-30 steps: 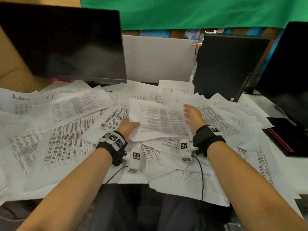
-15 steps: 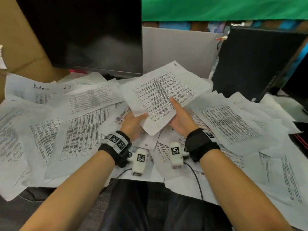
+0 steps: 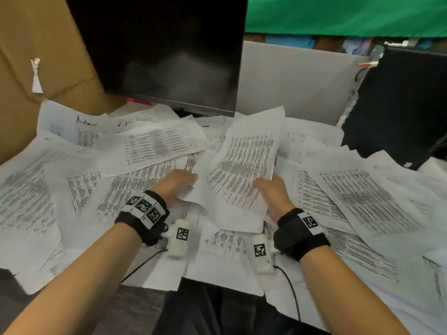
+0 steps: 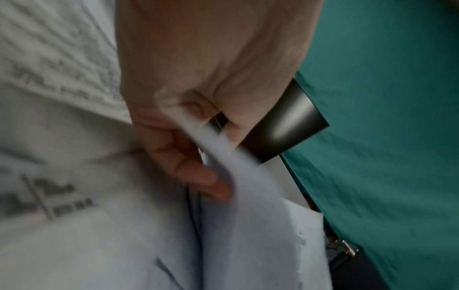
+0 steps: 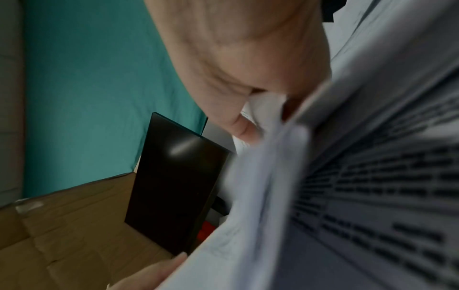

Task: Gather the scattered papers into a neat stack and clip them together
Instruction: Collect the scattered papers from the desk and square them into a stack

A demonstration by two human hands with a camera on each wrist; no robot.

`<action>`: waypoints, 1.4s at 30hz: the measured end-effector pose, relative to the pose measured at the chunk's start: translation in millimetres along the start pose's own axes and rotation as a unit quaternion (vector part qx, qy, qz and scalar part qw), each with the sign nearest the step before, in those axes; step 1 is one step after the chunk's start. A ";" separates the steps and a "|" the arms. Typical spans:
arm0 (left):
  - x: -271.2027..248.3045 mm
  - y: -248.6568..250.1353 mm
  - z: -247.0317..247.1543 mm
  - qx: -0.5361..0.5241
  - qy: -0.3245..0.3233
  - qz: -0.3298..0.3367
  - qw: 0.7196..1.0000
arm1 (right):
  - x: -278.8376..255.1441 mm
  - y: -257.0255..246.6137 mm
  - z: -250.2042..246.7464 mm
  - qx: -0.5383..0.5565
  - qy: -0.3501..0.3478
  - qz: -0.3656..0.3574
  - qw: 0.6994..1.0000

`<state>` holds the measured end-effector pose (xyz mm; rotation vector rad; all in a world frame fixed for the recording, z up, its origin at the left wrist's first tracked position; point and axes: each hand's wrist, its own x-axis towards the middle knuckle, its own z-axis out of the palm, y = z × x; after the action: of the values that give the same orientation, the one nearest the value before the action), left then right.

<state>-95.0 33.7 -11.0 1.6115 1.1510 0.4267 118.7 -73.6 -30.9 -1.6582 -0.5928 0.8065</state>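
A small bundle of printed sheets point(image 3: 242, 165) is held up at a slant over the desk's middle. My left hand point(image 3: 177, 183) grips its lower left edge, and the left wrist view shows paper point(image 4: 223, 157) pinched between thumb and fingers. On the lower right edge my right hand point(image 3: 272, 189) holds the same bundle point(image 5: 347, 176), thumb on top. Many loose printed papers point(image 3: 145, 151) lie scattered over the whole desk. No clip shows in any view.
A black monitor point(image 3: 169, 52) stands at the back left, with a brown cardboard box point(image 3: 36, 56) to its left. A black computer case point(image 3: 399, 105) stands at the back right. Papers point(image 3: 362, 201) overhang the near desk edge above my lap.
The bundle was lifted off the pile, turned from flat toward upright, and now sits lengthwise between both hands. My view has swung left.
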 end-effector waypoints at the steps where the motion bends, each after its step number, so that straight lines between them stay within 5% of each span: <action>1: 0.9 0.3 4.3 -0.033 0.006 -0.009 0.999 | 1.9 1.0 2.6 0.012 -0.007 -0.001 1.000; 7: -5.9 9.9 4.5 -0.161 -0.050 -0.118 0.979 | 4.3 -2.3 -3.4 0.093 -0.039 0.051 0.994; 11: -11.9 27.2 -1.3 -0.099 -0.009 -0.008 0.995 | 3.4 2.7 -11.7 0.154 -0.169 0.127 0.965; 14: -29.2 40.4 -3.7 -0.049 -0.027 0.087 0.995 | 1.6 -1.9 -6.8 0.199 -0.184 0.122 0.955; 17: -43.2 48.5 -19.2 -0.094 -0.040 0.101 0.990 | 5.4 -1.5 1.8 0.181 -0.148 0.096 0.968; 21: -37.1 36.8 -68.2 -0.172 0.101 0.061 0.978 | 6.9 -6.5 15.7 0.180 -0.146 0.054 0.971; 24: -31.6 10.6 -109.4 -0.138 0.229 -0.036 0.963 | 11.7 -6.1 35.1 0.099 -0.154 0.049 0.982; 27: -35.5 -17.9 -126.9 -0.034 0.250 -0.170 0.953 | 12.4 -3.2 49.2 0.022 -0.172 0.061 0.983; 31: -38.3 -33.2 -121.0 0.037 0.213 -0.195 0.957 | 9.5 -5.3 59.9 0.004 -0.198 0.060 0.978; 36: -39.6 -27.8 -107.1 0.047 0.100 -0.143 0.984 | 5.1 -6.6 72.9 0.041 -0.201 0.064 0.977; 42: -54.7 1.5 -84.6 0.108 0.084 0.046 0.990 | 5.6 -5.5 62.8 0.067 -0.250 0.094 0.961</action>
<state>-183.7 33.6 36.8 1.8506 1.2875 0.5190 74.0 -28.9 -34.4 -1.3997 -0.7132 1.3968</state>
